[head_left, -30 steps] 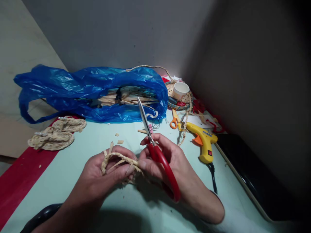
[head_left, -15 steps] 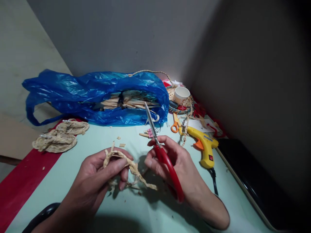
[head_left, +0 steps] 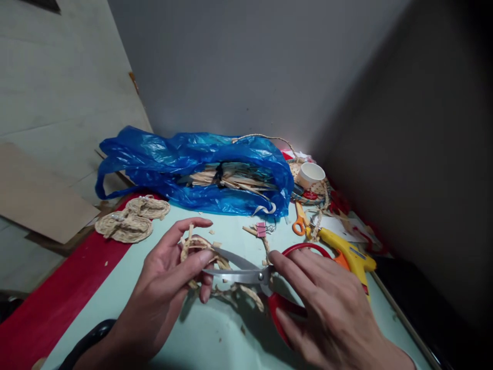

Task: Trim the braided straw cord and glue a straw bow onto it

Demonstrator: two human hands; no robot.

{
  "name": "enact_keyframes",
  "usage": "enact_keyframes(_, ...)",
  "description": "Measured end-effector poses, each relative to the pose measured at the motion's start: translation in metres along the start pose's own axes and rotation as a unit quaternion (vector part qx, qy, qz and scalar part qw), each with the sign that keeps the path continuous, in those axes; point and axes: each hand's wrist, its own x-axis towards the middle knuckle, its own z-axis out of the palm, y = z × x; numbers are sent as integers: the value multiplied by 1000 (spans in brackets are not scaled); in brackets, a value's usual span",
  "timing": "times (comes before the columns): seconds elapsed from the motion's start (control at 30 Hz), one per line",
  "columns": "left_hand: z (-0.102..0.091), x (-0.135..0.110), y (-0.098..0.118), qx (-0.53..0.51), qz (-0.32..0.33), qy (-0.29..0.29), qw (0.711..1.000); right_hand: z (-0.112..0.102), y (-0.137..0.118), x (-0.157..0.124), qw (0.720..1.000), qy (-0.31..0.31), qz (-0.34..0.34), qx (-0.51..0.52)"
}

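My left hand (head_left: pixel 167 280) pinches a braided straw strand (head_left: pixel 223 263) between thumb and fingers, the strand curling in a loop with a short end sticking up. In my right hand (head_left: pixel 327 298) are red-handled scissors (head_left: pixel 246 277), fingers through the handles. Their blades are spread and point left, one on each side of the strand close to my left thumb. More of the braid hangs below the blades, and part of it runs up to a pink binder clip (head_left: pixel 261 229) on the table.
A blue plastic bag (head_left: pixel 162 154) holding a straw bundle (head_left: pixel 231 176) lies at the back. Two coiled straw pieces (head_left: pixel 129 221) sit left. On the right are orange-handled scissors (head_left: pixel 299 221), a yellow glue gun (head_left: pixel 348 249), a white cup (head_left: pixel 311 173) and a black flat object (head_left: pixel 408 293).
The scissors have swung from upright to pointing left, and their blades have opened around the strand. My left hand keeps its pinch, its index finger now lifted. The view has shifted.
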Motion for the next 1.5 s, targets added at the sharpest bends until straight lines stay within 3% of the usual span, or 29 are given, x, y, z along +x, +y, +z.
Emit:
enact_keyframes(0.4,-8,-2,5,26,38,-21,999,3,2,-2,997,33,-32,-63)
enact_keyframes(0.67,-8,-7,6,102,34,16,994,-2,1,-2,990,41,-72,-115)
enact_keyframes(0.83,-15,-6,7,139,44,10,989,-1,0,-4,995,29,-64,-71)
enact_keyframes(1.03,-14,-2,9,96,21,-5,995,3,3,-5,999,-13,-21,24)
enact_keyframes(1.37,-13,-3,7,198,46,37,978,-2,3,-2,1000,-24,-17,5)
enact_keyframes(1.5,-16,-3,6,193,37,1,980,-1,3,-2,999,-20,-28,-5)
